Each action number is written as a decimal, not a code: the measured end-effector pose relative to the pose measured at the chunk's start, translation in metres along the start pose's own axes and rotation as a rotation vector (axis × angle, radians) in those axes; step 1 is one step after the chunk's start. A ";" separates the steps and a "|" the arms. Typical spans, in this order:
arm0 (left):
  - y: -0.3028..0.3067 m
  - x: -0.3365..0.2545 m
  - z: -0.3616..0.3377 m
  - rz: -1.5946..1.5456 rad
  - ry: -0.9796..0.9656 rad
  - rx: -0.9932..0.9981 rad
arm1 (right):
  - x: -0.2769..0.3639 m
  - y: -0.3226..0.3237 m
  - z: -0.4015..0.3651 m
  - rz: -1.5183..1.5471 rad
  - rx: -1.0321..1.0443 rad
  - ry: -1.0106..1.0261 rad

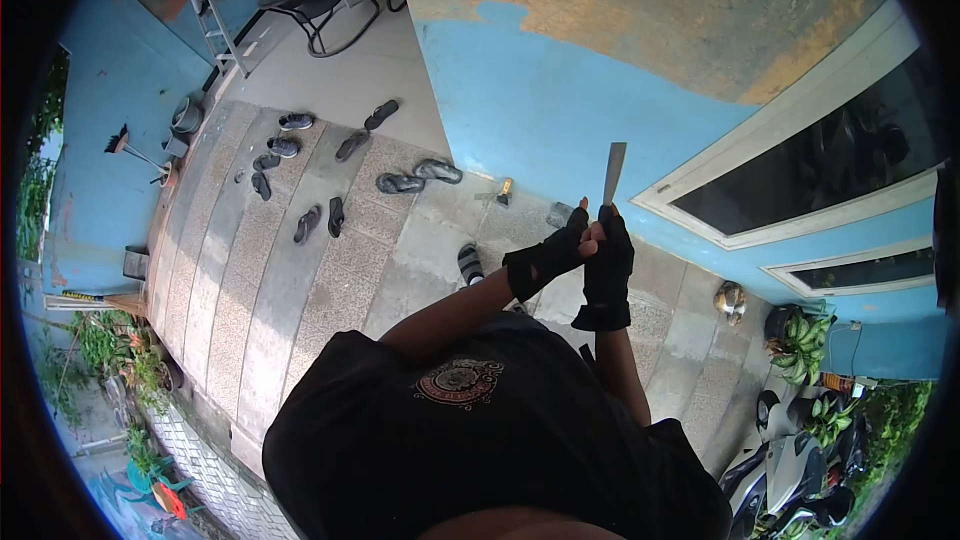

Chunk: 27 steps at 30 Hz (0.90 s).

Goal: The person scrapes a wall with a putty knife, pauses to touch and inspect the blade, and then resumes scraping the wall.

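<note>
My right hand [607,265], in a black fingerless glove, is closed round the lower end of a putty knife [614,173]. Its flat grey metal blade points up and away from me, in front of the blue wall, and its handle is hidden in the grip. Against it rests my left hand [553,255], gloved the same way. The left fingers are curled in beside the right hand with the thumb raised; whether they also hold the handle is hidden.
A partly scraped blue wall [580,80] with a white-framed window [800,160] rises ahead. On the tiled floor lie a yellow-handled tool [504,192] and several sandals [400,183]. A ladder [215,20] with a person on it stands far left; potted plants and motorbikes [790,470] stand right.
</note>
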<state>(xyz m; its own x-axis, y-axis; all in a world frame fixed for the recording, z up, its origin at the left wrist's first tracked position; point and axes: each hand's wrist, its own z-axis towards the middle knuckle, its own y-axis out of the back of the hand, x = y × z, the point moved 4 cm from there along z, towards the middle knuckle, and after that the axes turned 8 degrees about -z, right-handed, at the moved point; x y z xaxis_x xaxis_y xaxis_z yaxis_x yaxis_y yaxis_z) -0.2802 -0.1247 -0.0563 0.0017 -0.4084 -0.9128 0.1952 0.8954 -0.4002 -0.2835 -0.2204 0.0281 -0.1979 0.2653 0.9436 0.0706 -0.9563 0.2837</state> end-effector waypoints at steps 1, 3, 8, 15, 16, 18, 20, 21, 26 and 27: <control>0.001 0.003 0.004 0.063 0.008 -0.015 | 0.014 0.010 0.000 -0.048 -0.048 0.024; 0.000 0.003 0.008 0.130 0.011 -0.031 | 0.016 0.026 -0.002 0.307 0.054 -0.287; -0.005 -0.025 0.001 0.474 -0.034 -0.139 | 0.002 0.047 -0.001 0.244 0.043 -0.193; 0.025 -0.028 -0.011 0.545 -0.031 -0.255 | 0.022 0.031 0.000 0.143 0.131 -0.219; 0.030 -0.029 -0.011 0.563 -0.010 -0.275 | 0.021 0.028 0.004 0.146 0.135 -0.218; 0.037 -0.031 -0.011 0.546 -0.042 -0.278 | 0.014 0.022 0.012 0.209 0.161 -0.259; 0.044 -0.031 -0.009 0.525 -0.076 -0.275 | 0.007 0.008 0.019 0.139 0.201 -0.229; 0.046 -0.034 -0.007 0.547 -0.098 -0.280 | 0.010 0.002 0.022 0.067 0.239 -0.196; 0.081 -0.047 0.004 0.625 -0.047 -0.363 | 0.025 -0.015 0.045 0.108 0.237 -0.269; 0.090 -0.049 0.006 0.599 -0.043 -0.355 | 0.023 -0.020 0.052 0.111 0.242 -0.275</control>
<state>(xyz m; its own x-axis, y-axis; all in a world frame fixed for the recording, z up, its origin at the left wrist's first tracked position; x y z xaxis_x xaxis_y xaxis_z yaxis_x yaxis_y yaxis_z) -0.2567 -0.0253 -0.0471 0.0486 0.1738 -0.9836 -0.1842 0.9694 0.1622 -0.2385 -0.1891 0.0533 0.0911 0.2162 0.9721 0.3118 -0.9333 0.1784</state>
